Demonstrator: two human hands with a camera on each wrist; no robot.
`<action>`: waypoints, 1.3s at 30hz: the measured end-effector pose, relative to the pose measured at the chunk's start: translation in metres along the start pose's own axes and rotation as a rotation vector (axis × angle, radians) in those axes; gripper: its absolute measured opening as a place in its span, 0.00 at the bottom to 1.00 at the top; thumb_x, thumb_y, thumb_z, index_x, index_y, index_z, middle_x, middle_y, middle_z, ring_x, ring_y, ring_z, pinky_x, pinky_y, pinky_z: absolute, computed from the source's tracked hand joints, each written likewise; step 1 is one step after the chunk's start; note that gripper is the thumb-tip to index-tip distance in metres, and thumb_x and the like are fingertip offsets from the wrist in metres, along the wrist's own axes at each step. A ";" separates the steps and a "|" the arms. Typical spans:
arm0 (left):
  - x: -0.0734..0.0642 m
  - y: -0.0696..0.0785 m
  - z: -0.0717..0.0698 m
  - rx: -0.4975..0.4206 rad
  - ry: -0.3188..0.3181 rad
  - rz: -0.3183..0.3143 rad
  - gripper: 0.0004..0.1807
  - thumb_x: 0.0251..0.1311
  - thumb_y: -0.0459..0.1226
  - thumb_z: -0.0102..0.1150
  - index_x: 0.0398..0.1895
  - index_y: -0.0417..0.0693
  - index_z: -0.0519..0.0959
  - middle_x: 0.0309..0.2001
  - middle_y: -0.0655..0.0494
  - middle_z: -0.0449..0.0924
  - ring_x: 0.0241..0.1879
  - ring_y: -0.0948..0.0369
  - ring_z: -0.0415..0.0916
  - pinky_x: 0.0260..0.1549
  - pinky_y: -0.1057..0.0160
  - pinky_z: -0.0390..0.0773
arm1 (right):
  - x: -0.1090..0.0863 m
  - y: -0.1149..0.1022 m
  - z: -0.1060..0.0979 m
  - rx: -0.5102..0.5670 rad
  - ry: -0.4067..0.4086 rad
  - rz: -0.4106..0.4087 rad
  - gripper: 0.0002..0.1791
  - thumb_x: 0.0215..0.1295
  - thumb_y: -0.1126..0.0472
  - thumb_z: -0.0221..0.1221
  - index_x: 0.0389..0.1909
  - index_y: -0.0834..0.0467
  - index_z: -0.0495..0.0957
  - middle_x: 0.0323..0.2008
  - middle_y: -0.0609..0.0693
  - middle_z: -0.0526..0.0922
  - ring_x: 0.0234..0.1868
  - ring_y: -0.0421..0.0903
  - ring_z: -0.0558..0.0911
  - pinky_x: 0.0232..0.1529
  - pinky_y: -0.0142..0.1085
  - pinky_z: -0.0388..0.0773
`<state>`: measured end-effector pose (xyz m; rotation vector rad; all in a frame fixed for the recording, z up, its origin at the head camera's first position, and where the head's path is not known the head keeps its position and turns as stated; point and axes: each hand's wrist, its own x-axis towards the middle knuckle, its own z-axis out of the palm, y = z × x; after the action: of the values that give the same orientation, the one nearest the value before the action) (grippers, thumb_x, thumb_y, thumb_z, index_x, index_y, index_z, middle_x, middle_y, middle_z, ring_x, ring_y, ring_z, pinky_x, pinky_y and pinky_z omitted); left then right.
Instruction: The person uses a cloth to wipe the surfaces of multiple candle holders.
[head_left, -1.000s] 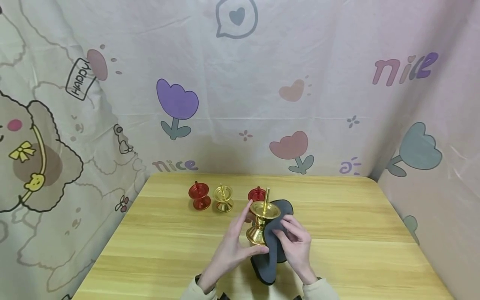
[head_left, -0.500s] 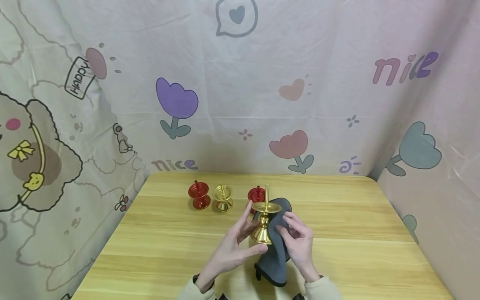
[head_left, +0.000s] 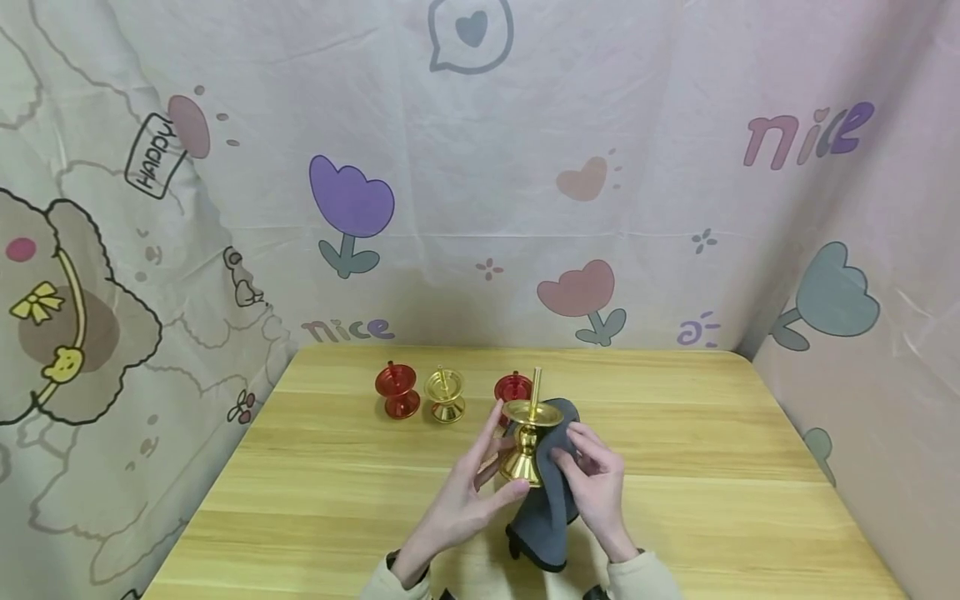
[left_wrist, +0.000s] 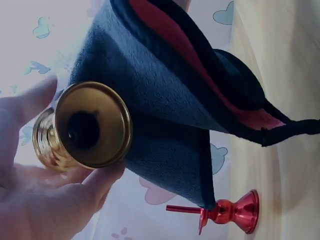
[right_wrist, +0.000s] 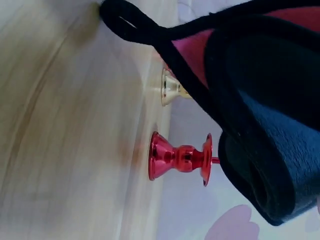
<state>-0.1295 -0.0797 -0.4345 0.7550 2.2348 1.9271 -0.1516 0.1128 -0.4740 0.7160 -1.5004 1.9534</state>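
My left hand (head_left: 461,498) holds a shiny gold candle holder (head_left: 522,463) above the table, thumb near its base and fingers behind it. The holder has a flared foot, a dish and a tall spike; the left wrist view looks into its hollow base (left_wrist: 111,125). A dark grey-blue cloth (head_left: 551,517) with black edging hangs from my right hand (head_left: 597,485), which pinches it against the holder's right side. Its red underside (left_wrist: 175,37) shows in the left wrist view. In the right wrist view the cloth (right_wrist: 280,135) hides nearly all of that hand.
Toward the back of the wooden table (head_left: 675,433) stand a red candle holder (head_left: 397,392) and a smaller gold one (head_left: 446,395). Another red holder (right_wrist: 175,157) stands behind the cloth, partly hidden in the head view. A printed curtain (head_left: 450,183) encloses the back and sides.
Over the last second the gold candle holder has shifted slightly and changed its tilt. The cloth's lower part has swung a little right, and its hanging loop has come into sight. Both hands keep their hold.
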 end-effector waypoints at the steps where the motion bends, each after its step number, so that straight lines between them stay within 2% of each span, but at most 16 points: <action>1: 0.000 0.001 0.001 0.002 0.015 -0.023 0.56 0.61 0.37 0.70 0.82 0.70 0.40 0.68 0.42 0.69 0.67 0.44 0.70 0.65 0.42 0.72 | 0.000 0.000 0.001 -0.016 0.002 -0.043 0.28 0.50 0.91 0.56 0.49 0.68 0.85 0.50 0.41 0.85 0.48 0.34 0.85 0.43 0.23 0.83; 4: 0.000 0.002 0.002 0.013 0.066 -0.066 0.60 0.54 0.38 0.75 0.80 0.75 0.44 0.66 0.47 0.68 0.62 0.50 0.72 0.61 0.46 0.78 | -0.001 0.001 0.004 -0.069 -0.014 -0.186 0.22 0.51 0.89 0.59 0.46 0.73 0.84 0.49 0.48 0.85 0.48 0.36 0.85 0.46 0.23 0.83; 7: -0.001 0.001 0.002 0.011 0.096 -0.016 0.59 0.53 0.36 0.76 0.81 0.70 0.46 0.64 0.45 0.69 0.59 0.53 0.74 0.58 0.53 0.82 | 0.000 0.001 0.006 -0.085 -0.035 -0.280 0.16 0.54 0.86 0.62 0.44 0.76 0.83 0.46 0.55 0.83 0.48 0.38 0.83 0.47 0.24 0.83; 9: -0.002 0.000 0.001 0.003 0.077 0.041 0.58 0.56 0.34 0.73 0.82 0.64 0.44 0.62 0.42 0.71 0.59 0.53 0.75 0.59 0.56 0.80 | 0.001 0.001 0.006 -0.062 -0.035 -0.248 0.17 0.55 0.85 0.61 0.46 0.74 0.83 0.46 0.55 0.84 0.49 0.38 0.84 0.46 0.24 0.83; 12: -0.002 -0.001 -0.002 -0.013 0.019 0.090 0.55 0.62 0.33 0.67 0.83 0.61 0.41 0.62 0.38 0.74 0.63 0.47 0.75 0.62 0.54 0.78 | 0.002 -0.002 0.004 -0.023 -0.031 -0.093 0.21 0.57 0.85 0.59 0.50 0.70 0.83 0.49 0.48 0.86 0.49 0.36 0.84 0.45 0.23 0.83; 14: -0.002 0.000 -0.003 -0.027 -0.018 0.069 0.55 0.63 0.33 0.66 0.82 0.65 0.39 0.63 0.39 0.74 0.66 0.44 0.73 0.64 0.49 0.76 | 0.001 -0.003 0.002 -0.005 -0.024 -0.004 0.22 0.58 0.86 0.57 0.52 0.70 0.82 0.51 0.43 0.86 0.50 0.35 0.85 0.44 0.24 0.83; 16: -0.001 0.001 -0.003 -0.039 -0.011 0.012 0.56 0.61 0.35 0.69 0.82 0.70 0.41 0.66 0.41 0.72 0.65 0.43 0.73 0.62 0.49 0.78 | 0.000 -0.003 0.002 -0.013 -0.029 0.001 0.23 0.56 0.88 0.56 0.52 0.71 0.82 0.51 0.42 0.86 0.50 0.35 0.85 0.44 0.24 0.83; 19: 0.000 0.004 -0.003 -0.063 0.037 -0.038 0.59 0.53 0.36 0.76 0.81 0.74 0.46 0.63 0.44 0.71 0.61 0.49 0.75 0.55 0.55 0.83 | -0.001 0.000 0.006 -0.085 -0.036 -0.172 0.17 0.57 0.84 0.60 0.47 0.74 0.83 0.48 0.50 0.86 0.49 0.35 0.85 0.45 0.24 0.83; 22: 0.000 0.003 -0.003 -0.072 0.076 -0.001 0.60 0.49 0.35 0.78 0.81 0.70 0.50 0.55 0.44 0.75 0.54 0.54 0.80 0.50 0.63 0.84 | 0.000 0.003 0.010 -0.184 -0.030 -0.366 0.10 0.59 0.77 0.65 0.42 0.74 0.85 0.44 0.58 0.84 0.47 0.37 0.84 0.46 0.23 0.82; 23: 0.000 0.002 -0.004 -0.070 0.072 0.023 0.60 0.50 0.34 0.78 0.81 0.67 0.49 0.53 0.43 0.76 0.53 0.53 0.81 0.50 0.62 0.84 | 0.001 0.003 0.010 -0.193 -0.029 -0.382 0.09 0.60 0.75 0.66 0.42 0.74 0.84 0.43 0.58 0.84 0.47 0.37 0.84 0.46 0.23 0.82; 27: 0.000 -0.001 -0.008 -0.071 0.022 0.059 0.57 0.56 0.31 0.72 0.82 0.58 0.45 0.56 0.37 0.80 0.58 0.45 0.80 0.58 0.56 0.81 | 0.001 0.002 0.008 -0.096 -0.039 -0.233 0.17 0.56 0.85 0.60 0.46 0.74 0.83 0.47 0.51 0.85 0.48 0.36 0.84 0.45 0.23 0.82; 29: -0.001 -0.001 -0.009 -0.076 -0.008 0.030 0.56 0.59 0.32 0.70 0.83 0.57 0.43 0.61 0.36 0.78 0.63 0.42 0.76 0.60 0.52 0.79 | 0.000 0.001 0.006 -0.030 -0.032 -0.127 0.25 0.52 0.91 0.55 0.50 0.71 0.83 0.50 0.46 0.85 0.49 0.35 0.84 0.44 0.23 0.83; 31: 0.000 -0.001 -0.009 -0.080 -0.009 -0.014 0.56 0.58 0.33 0.71 0.83 0.61 0.44 0.65 0.39 0.75 0.64 0.42 0.74 0.60 0.51 0.79 | -0.001 0.000 0.006 -0.023 -0.034 -0.103 0.29 0.50 0.92 0.54 0.50 0.69 0.84 0.51 0.46 0.85 0.49 0.34 0.85 0.44 0.23 0.83; 35: 0.000 0.000 -0.007 -0.090 0.047 -0.043 0.59 0.50 0.35 0.78 0.80 0.70 0.50 0.62 0.44 0.74 0.59 0.51 0.77 0.54 0.58 0.83 | -0.001 0.002 0.007 -0.143 -0.051 -0.267 0.14 0.57 0.81 0.63 0.45 0.72 0.85 0.46 0.55 0.84 0.48 0.35 0.84 0.46 0.23 0.82; 37: 0.000 0.000 -0.006 -0.094 0.069 -0.004 0.59 0.48 0.33 0.79 0.80 0.68 0.52 0.58 0.43 0.75 0.55 0.56 0.79 0.53 0.61 0.83 | 0.000 0.003 0.009 -0.194 -0.050 -0.350 0.10 0.60 0.75 0.66 0.42 0.74 0.84 0.43 0.59 0.83 0.48 0.37 0.83 0.48 0.23 0.81; 39: 0.000 -0.001 -0.006 -0.098 0.073 0.039 0.59 0.48 0.32 0.78 0.80 0.65 0.52 0.54 0.40 0.78 0.53 0.61 0.80 0.53 0.63 0.83 | 0.001 0.003 0.009 -0.204 -0.047 -0.360 0.09 0.60 0.75 0.66 0.41 0.75 0.84 0.43 0.58 0.83 0.47 0.37 0.83 0.48 0.23 0.81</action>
<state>-0.1325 -0.0854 -0.4338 0.7324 2.1621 2.0977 -0.1537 0.1040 -0.4730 0.8764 -1.4555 1.5028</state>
